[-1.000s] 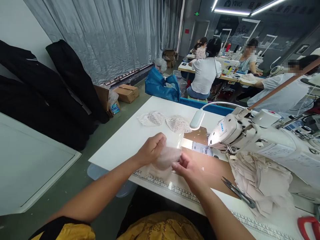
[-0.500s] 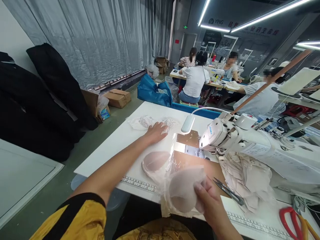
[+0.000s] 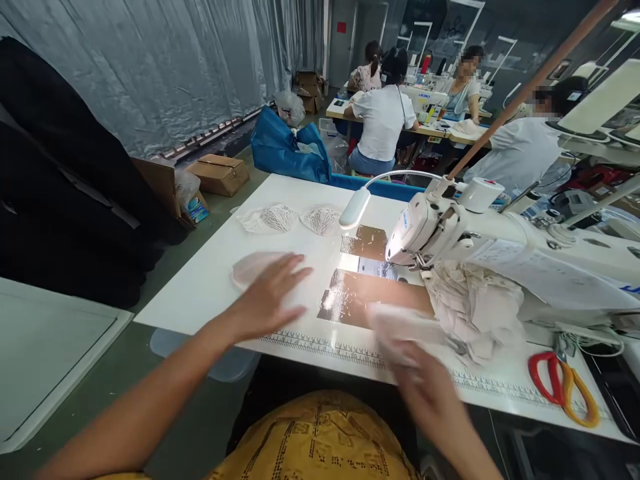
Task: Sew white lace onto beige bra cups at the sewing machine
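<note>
1. Left hand (image 3: 273, 293) has moved off the lace (image 3: 277, 219) since the earlier frame, fingers wide, beside a sheer cup (image 3: 245, 268) on the table (image 3: 183, 307).
2. Right hand (image 3: 427, 380), blurred, holds a pale piece (image 3: 395, 325) near the ruler (image 3: 320, 343).
3. Machine (image 3: 465, 227) and scissors (image 3: 567, 385) sit rightward; curtain (image 3: 175, 73) and co-workers (image 3: 383, 117) beyond.

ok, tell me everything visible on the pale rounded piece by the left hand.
The pale pinkish piece lies on the white tabletop, nearer the wearer than the lace pieces. It looks like smooth, soft fabric with a rounded left edge. The left hand hides its right part; whether they touch cannot be told.
</note>
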Tool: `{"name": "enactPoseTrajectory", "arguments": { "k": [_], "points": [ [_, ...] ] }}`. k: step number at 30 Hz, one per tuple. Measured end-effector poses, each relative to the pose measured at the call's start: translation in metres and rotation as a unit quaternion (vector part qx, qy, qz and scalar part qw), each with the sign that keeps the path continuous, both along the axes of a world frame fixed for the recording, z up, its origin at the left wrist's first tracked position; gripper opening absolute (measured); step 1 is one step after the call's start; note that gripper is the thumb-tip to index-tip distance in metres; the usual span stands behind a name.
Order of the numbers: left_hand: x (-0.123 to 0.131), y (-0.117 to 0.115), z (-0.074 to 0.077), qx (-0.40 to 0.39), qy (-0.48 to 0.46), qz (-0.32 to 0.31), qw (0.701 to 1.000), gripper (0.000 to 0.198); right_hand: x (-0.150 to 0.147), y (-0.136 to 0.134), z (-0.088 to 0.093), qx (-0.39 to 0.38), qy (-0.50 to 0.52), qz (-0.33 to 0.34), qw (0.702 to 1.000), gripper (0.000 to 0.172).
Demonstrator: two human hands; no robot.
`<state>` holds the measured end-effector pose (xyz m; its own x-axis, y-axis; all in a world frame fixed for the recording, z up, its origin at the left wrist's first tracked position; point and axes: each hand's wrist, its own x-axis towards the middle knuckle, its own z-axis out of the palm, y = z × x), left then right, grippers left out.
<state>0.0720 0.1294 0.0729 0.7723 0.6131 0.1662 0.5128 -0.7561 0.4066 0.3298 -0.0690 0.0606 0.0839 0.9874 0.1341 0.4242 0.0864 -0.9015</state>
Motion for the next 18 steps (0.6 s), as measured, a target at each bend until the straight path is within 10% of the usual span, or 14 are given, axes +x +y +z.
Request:
{"name": "enactPoseTrajectory", "arguments": {
  "k": [4, 11, 14, 16, 18],
  "points": [
    [0.047, -0.058, 0.020, -0.215, -0.061, -0.175, 0.959, 0.066, -0.031, 0.017, 0.004, 0.014, -0.015, 0.084, 0.996, 0.005],
    [0.043, -0.064, -0.010, -0.257, -0.161, 0.051, 0.952, 0.018, 0.000, 0.000, 0.028, 0.251, -0.107, -0.133, 0.953, 0.022],
    [0.031, -0.068, -0.009, -0.473, -0.139, -0.062, 0.868, 0.034, 0.007, 0.004, 0.024, 0.113, -0.062, -0.145, 0.981, 0.015],
    [0.028, -0.077, -0.003, -0.599, -0.123, -0.181, 0.770, 0.042, 0.005, 0.009, 0.012, -0.052, 0.066, -0.040, 0.996, 0.015],
    [0.031, -0.083, 0.003, -0.614, -0.105, -0.215, 0.752, 0.059, 0.000, 0.011, -0.001, -0.179, 0.219, 0.053, 0.958, 0.020]
  ]
}}
